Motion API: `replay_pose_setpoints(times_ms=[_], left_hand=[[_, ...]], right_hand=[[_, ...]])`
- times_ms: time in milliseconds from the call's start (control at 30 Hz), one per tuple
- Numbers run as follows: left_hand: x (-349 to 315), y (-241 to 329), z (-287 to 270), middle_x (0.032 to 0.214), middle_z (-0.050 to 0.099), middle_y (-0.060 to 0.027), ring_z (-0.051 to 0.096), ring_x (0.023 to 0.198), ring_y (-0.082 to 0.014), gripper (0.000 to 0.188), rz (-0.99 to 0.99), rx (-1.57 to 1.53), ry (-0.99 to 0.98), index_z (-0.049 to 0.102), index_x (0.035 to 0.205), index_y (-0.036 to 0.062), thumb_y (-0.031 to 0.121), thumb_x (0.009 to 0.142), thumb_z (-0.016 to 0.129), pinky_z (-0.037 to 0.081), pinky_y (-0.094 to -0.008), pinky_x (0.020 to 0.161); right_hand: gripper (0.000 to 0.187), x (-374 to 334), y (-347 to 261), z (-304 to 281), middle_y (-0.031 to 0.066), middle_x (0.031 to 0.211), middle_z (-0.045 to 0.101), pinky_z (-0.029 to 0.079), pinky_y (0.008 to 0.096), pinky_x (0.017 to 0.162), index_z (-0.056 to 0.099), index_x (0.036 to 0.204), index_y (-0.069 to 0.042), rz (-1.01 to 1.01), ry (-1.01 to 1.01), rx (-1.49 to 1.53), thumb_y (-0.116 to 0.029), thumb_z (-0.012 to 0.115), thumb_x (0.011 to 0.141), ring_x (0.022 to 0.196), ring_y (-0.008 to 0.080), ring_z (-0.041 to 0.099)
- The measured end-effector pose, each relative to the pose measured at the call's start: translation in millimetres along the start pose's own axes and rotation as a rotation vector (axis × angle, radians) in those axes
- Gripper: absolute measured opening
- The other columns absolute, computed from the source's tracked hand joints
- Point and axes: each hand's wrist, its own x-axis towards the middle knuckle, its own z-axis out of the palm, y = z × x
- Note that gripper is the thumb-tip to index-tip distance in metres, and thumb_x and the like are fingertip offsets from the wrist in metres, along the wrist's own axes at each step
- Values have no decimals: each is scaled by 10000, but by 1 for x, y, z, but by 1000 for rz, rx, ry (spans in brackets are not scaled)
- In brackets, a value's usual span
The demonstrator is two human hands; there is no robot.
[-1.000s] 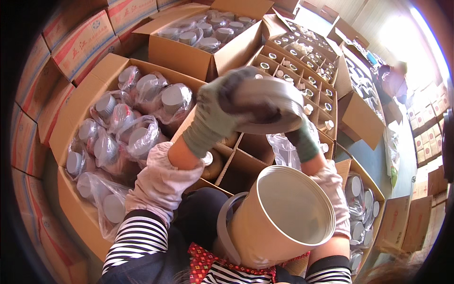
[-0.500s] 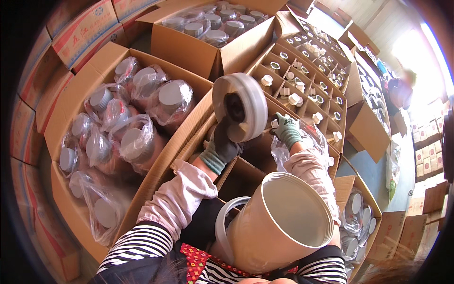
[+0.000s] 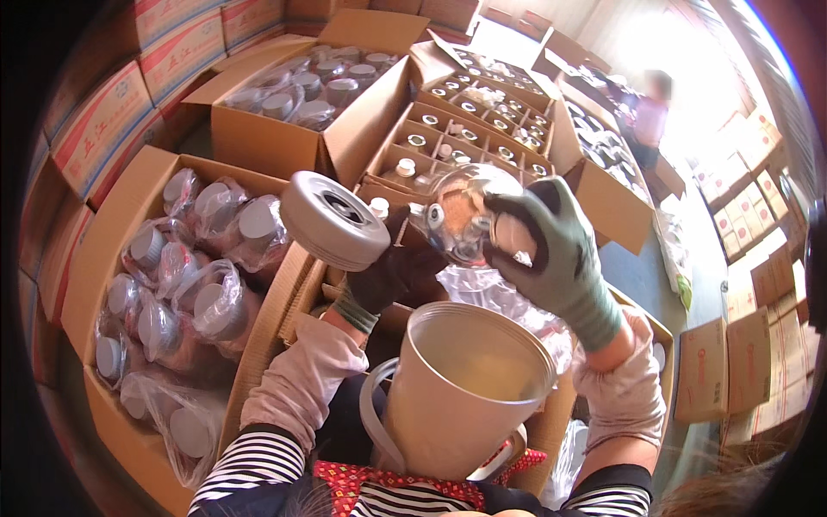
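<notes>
Left hand (image 3: 388, 280) clamps a thick, round, grey collar (image 3: 322, 227), fingers partly hidden. Right hand (image 3: 556, 250), knit-gloved, curls its fingers onto a bulbous, mirror-shiny flask (image 3: 461, 207), held beyond the smooth, thread-rimmed jug (image 3: 448, 418).

Both hands (image 3: 562, 250) are covered by green, dark-coated gloves (image 3: 596, 312); below the gloves, pinkish oversleeves (image 3: 297, 383), striped sleeves (image 3: 250, 459) and red patterned cloth (image 3: 343, 482) are worn.

Print noted: large red characters beside a round blue emblem on the shipping cartons (image 3: 102, 129) stacked at left, with red and blue bands. Brown carton (image 3: 708, 388), lower right: small red mark, lettering too small to read. Pale cartons (image 3: 743, 211), far right: round red emblems, wording illegible.
</notes>
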Motion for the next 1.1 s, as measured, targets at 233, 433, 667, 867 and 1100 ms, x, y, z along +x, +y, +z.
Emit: replay_pose_setpoints(times_ms=[233, 433, 667, 867, 1100], left_hand=[[21, 19, 89, 1694, 248, -220, 301, 1543, -417, 794, 78, 122, -190, 155, 1657, 53, 516, 1079, 441, 291, -641, 1232], [-7, 2, 210, 1558, 459, -204, 481, 1409, -286, 530, 88, 893, 108, 462, 1521, 32, 312, 1075, 528, 463, -393, 1135], [-54, 1, 208, 1568, 457, -211, 464, 1434, -299, 548, -132, 1216, 126, 471, 1517, 18, 347, 1081, 513, 446, -392, 1158], [-68, -14, 166, 1577, 455, -217, 450, 1456, -311, 567, -175, 1227, 136, 479, 1513, 6, 377, 1085, 501, 432, -392, 1179], [-86, -13, 177, 1587, 454, -223, 433, 1482, -324, 593, -206, 1275, 118, 489, 1509, -8, 412, 1091, 486, 415, -391, 1203]], right_hand=[[498, -78, -22, -34, 256, 1648, 327, 532, 367, 885, 630, 1297, -65, 87, 22, 675, -136, 824, 845, 922, 214, 670], [683, -100, -50, -22, -28, 816, 522, 417, 238, 625, 244, 1643, -59, 634, 362, 976, -307, 550, 1085, 686, 62, 472], [414, -145, -31, 16, 36, 942, 666, 514, 296, 774, 694, 1148, 6, 734, 497, 858, -374, 536, 1098, 867, 124, 616], [370, -132, -33, 6, 81, 1251, 590, 574, 349, 964, 532, 1387, -12, 713, 463, 1014, -222, 558, 1085, 1185, 218, 636], [696, -69, -9, -23, 97, 1362, 698, 464, 325, 1073, 574, 1491, -45, 126, -694, 764, -195, 853, 871, 1172, 130, 610]])
